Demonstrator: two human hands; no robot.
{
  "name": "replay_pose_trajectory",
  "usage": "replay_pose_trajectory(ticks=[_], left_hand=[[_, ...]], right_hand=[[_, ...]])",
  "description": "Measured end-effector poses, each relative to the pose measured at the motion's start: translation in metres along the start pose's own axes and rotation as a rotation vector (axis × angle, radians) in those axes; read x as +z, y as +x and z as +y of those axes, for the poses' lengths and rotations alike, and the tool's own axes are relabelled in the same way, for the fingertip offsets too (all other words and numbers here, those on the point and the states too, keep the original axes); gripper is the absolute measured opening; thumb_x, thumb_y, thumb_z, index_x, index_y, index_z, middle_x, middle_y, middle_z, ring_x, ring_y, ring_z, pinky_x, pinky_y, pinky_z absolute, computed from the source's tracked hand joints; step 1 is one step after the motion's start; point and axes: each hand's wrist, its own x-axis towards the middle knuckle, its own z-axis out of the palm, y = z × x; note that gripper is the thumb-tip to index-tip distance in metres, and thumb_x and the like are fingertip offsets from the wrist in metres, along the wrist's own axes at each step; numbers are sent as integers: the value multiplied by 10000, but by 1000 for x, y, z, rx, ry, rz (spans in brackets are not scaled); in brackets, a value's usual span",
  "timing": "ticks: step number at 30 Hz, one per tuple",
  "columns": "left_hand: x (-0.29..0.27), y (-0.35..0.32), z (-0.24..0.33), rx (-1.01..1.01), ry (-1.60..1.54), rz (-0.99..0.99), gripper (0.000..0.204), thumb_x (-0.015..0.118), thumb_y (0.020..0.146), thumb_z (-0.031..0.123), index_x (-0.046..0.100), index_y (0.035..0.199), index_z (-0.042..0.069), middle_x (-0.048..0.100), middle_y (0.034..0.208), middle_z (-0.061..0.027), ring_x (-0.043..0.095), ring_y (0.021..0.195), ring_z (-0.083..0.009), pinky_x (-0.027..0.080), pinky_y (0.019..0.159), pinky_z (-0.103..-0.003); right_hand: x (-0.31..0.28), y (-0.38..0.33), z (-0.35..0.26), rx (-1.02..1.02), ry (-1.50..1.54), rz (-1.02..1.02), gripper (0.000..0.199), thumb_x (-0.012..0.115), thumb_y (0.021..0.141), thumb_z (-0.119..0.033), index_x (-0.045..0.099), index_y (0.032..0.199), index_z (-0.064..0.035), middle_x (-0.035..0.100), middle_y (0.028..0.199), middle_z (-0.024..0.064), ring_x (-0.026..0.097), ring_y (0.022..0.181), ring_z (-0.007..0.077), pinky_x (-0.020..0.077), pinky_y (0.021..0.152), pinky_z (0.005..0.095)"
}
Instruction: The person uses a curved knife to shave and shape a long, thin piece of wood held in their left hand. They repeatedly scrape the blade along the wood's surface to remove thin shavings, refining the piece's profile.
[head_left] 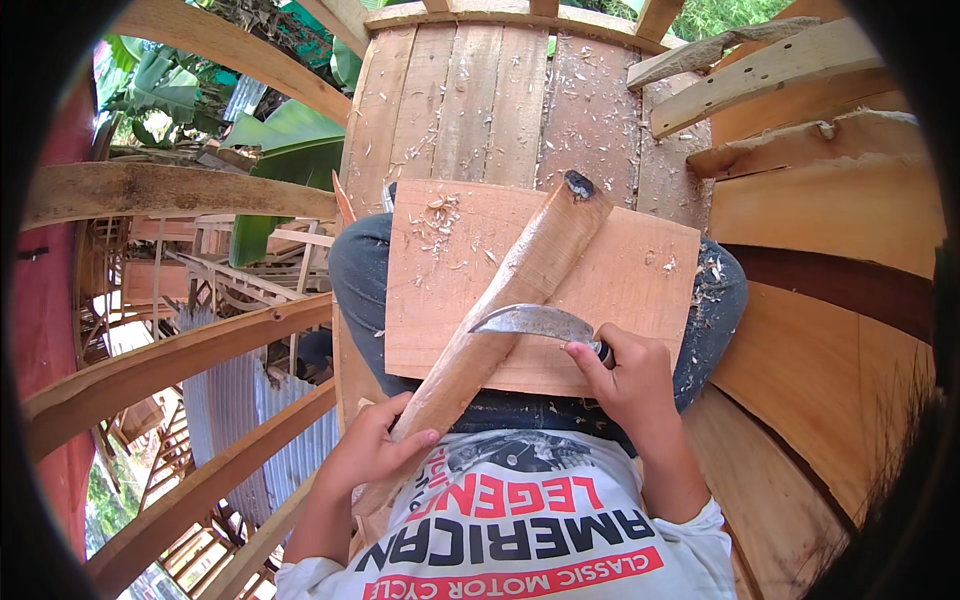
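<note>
A long piece of wood lies slanted across a flat wooden board on my lap. Its far end has a dark patch, and its near end reaches toward my shirt. My left hand is wrapped round the near part of the wood. My right hand grips the dark handle of a knife with a curved blade. The blade points left and lies over the middle of the wood; whether its edge touches the surface I cannot tell. Pale shavings are scattered on the board.
I sit cross-legged on a plank floor strewn with shavings. Wooden rails run along the left side, with corrugated metal sheets below and banana leaves beyond. Wooden sheets and rough slats stand at the right.
</note>
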Motion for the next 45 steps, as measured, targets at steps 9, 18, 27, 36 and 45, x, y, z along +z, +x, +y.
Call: replay_pose_trajectory(ticks=[9,18,27,36,45], left_hand=[[27,9,-16,14,-236,-112,449,609,892,162,428,1264,-13,626,961,-88,621,830,-118,500,748,-267],[39,2,-16,23,-241,-59,383,582,915,177,442,1216,-15,626,875,-81,613,759,-110,496,682,-263],[38,2,-28,55,-157,-66,351,575,922,194,448,1171,-18,670,860,-142,655,803,-158,502,696,-287],[30,1,-16,-81,-314,-171,357,517,941,112,380,1242,-21,635,963,-125,628,904,-140,505,755,-263],[31,3,-5,-116,-237,-137,345,519,939,98,391,1235,-23,626,922,-108,614,891,-128,498,740,-255]], right_hand=[[17,-2,-13,-106,-199,53,525,626,790,-546,613,609,-53,564,503,128,585,445,297,455,412,372],[12,18,0,-159,-402,40,592,600,750,-635,610,565,-72,568,504,123,597,459,279,464,426,372],[-9,33,-6,-42,-480,92,634,613,740,-641,610,553,-35,556,502,133,583,458,297,458,441,372],[-7,15,-14,-21,-356,82,578,642,769,-567,600,563,-29,553,505,145,589,464,306,460,445,366],[-5,8,-21,39,-51,-209,554,651,778,-529,649,619,1,568,507,154,590,471,312,471,468,377]])
